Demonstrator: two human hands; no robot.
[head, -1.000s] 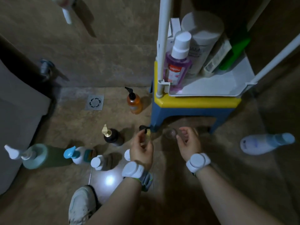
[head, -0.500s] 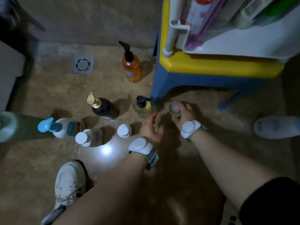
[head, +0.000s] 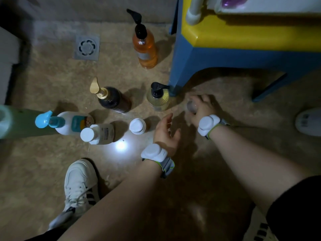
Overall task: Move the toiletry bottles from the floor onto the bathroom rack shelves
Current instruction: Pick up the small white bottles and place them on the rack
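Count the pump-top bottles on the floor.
4: orange bottle farthest back, dark bottle with gold pump, yellow bottle by the blue stool leg, white bottle with blue pump. The green bottle at left is cropped; unclear.

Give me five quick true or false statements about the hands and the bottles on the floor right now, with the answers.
1. The right hand grips a small bottle near the blue stool leg. True.
2. The left hand holds the yellow pump bottle. False: the left hand is open and holds nothing, and that bottle stands on the floor.
3. The orange bottle has a white pump. False: its pump is black.
4. The floor drain lies to the left of the orange bottle. True.
5. The dark bottle has a gold pump. True.
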